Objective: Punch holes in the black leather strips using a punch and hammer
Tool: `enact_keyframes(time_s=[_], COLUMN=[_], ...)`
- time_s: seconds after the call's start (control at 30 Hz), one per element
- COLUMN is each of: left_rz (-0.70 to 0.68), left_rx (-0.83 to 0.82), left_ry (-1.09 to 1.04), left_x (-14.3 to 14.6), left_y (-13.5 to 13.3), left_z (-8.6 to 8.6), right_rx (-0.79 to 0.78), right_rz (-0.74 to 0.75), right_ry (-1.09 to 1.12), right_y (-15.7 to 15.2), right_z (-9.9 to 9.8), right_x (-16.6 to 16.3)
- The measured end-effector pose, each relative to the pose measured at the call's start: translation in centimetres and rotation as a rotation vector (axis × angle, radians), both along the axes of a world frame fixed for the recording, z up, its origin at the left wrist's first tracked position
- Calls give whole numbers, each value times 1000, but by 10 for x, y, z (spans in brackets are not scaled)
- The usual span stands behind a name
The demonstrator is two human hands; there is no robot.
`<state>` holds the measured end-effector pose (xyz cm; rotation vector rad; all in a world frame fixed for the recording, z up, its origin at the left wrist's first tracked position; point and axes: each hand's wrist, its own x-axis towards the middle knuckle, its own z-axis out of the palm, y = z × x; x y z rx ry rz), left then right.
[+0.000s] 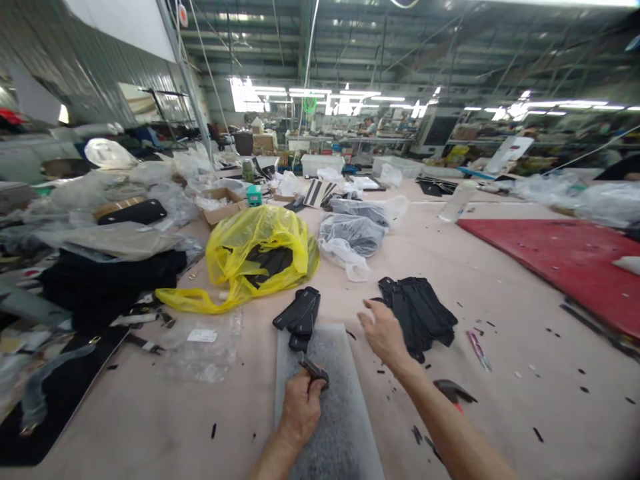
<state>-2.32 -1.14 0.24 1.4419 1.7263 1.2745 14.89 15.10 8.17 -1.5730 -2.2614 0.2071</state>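
Observation:
My left hand (300, 408) is closed around a small dark metal tool (314, 371), whose kind I cannot make out, above a grey cutting board (333, 407). My right hand (386, 335) reaches forward with its fingers stretched and apart, at the left edge of a fanned pile of black strips (423, 313). Whether a fingertip touches the nearest strip is unclear. A smaller stack of black strips (303, 313) lies over the far end of the board. Right of my right forearm rests a hammer (455, 393), partly hidden by the arm.
A yellow plastic bag (263, 250) with black pieces inside stands beyond the board, beside grey-filled clear bags (355, 233). A pink pen-like tool (479, 350) and black scraps lie to the right, before a red sheet (560, 260). Clutter and plastic wrap (115, 233) crowd the left.

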Motion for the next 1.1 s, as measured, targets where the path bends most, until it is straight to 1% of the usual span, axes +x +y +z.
enact_keyframes(time_s=[0.03, 0.07, 0.13, 0.2, 0.23, 0.3, 0.4, 0.47, 0.57, 0.67, 0.73, 0.77, 0.83, 0.87, 0.9, 0.97, 1.03, 1.1], left_rz=[-6, -13, -21, -19, -16, -10, -7, -9, 1, 6, 3, 1, -1, -4, -6, -9, -7, -3], left_rx=[0, 4, 6, -9, -22, -41, -30, -11, -3, -8, -4, -1, 4, 5, 6, 22, 52, 63], left_ry=[10, 21, 37, 47, 51, 60, 58, 52, 78, 108, 110, 110, 108, 107, 106, 102, 89, 67], left_x=[0, 0, 1, 2, 2, 3, 3, 3, 3, 3, 2, 2, 2, 1, 1, 0, 0, -1], left_y=[0, -1, -2, -3, -3, -3, -2, -1, 0, 1, 1, 2, 2, 3, 3, 3, 3, 4], left_z=[0, 0, -1, -1, -1, -2, -3, -4, -6, -7, -8, -8, -7, -6, -5, -2, 0, 1], right_rx=[-40, -57, -79, -102, -114, -139, -164, -164, -155, -161, -165, -162, -158, -164, -179, -242, -324, -398], right_rz=[134, 232, 405, 561, 631, 735, 798, 817, 829, 799, 732, 675, 522, 439, 360, 228, 129, 58], right_ry=[-22, -38, -81, -152, -197, -299, -417, -430, -353, -206, -82, -12, 127, 192, 249, 342, 403, 433], right_y=[0, -1, -1, 4, 7, 17, 31, 37, 43, 47, 51, 53, 56, 57, 55, 44, 21, -12], right_z=[2, 3, 4, 3, 2, 1, -3, -4, -3, 8, 20, 27, 37, 39, 38, 28, 9, -15], right_x=[-27, -55, -108, -151, -167, -188, -198, -195, -182, -161, -141, -129, -104, -91, -77, -52, -30, -16])
